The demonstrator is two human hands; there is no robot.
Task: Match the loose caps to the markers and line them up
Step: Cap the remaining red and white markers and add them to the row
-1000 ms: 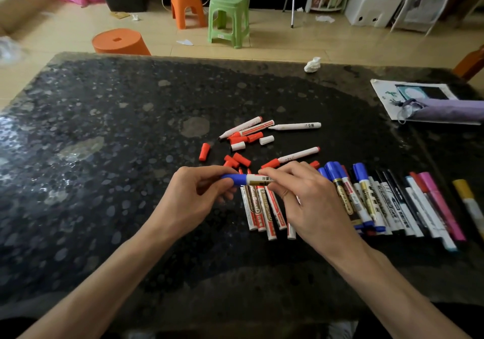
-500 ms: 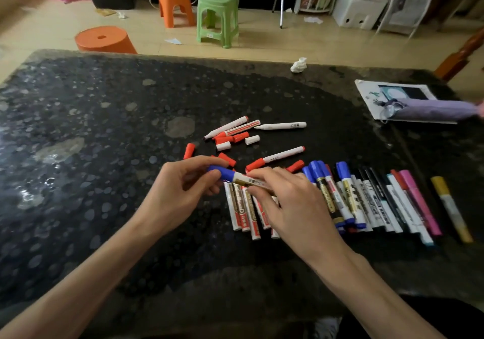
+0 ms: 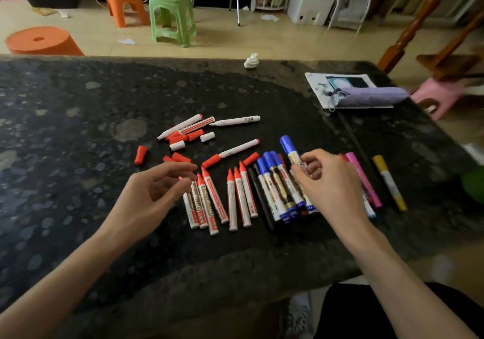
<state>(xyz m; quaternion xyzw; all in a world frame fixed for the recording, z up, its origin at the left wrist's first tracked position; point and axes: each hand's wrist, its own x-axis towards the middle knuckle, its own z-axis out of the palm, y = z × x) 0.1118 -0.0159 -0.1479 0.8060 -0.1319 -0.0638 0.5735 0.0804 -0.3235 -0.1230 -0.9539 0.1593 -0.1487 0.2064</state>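
Right hand (image 3: 331, 184), right of centre: pinching blue-capped marker (image 3: 289, 148) by the barrel, cap tilted toward upper left, just above the lined-up blue markers (image 3: 275, 189). Left hand (image 3: 152, 197), left of centre: fingers loosely curled, holding nothing, overlapping the red markers (image 3: 231, 199). Loose red caps (image 3: 141, 155) scattered higher on dark table (image 3: 65, 129).

The right hand (image 3: 331, 181) pinches a blue-capped marker (image 3: 291, 150) above the row; the left hand (image 3: 154, 194) hovers empty.
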